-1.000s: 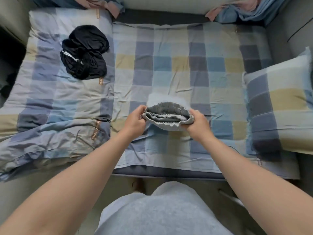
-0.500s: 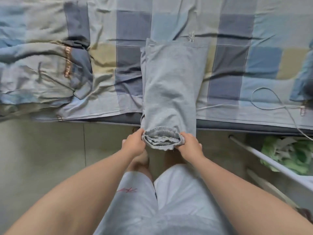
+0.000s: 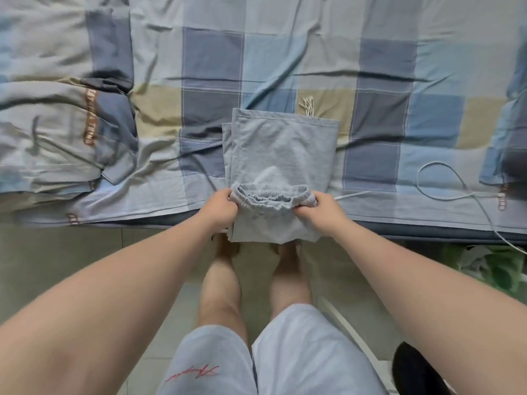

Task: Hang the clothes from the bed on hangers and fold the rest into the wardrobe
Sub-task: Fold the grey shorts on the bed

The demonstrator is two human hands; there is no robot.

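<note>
Left grip (image 3: 221,205) and right grip (image 3: 318,209) each pinch one end of the gathered elastic waistband (image 3: 271,195) of a grey garment (image 3: 281,149), fingers curled round the cloth and thumbs on top, so both are closed on it. Whether it is shorts or trousers I cannot tell. It is already doubled lengthwise into a narrow strip. Its far end lies flat on the checked sheet of the bed (image 3: 370,81), while the near part droops over the bed's edge below the hands, with the waistband held just above that edge.

By my reading this one piece is midway through folding: the long fold is made and a cross fold is under way, the waistband apparently about to be laid over the flat part. After that it has yet to go to the wardrobe, which is out of view, as are any hangers. No other loose clothing shows on this stretch of bed, only a bunched quilt (image 3: 57,124) at the left and a white cable (image 3: 445,181) at the right, so how much of the pile remains cannot be judged from here
</note>
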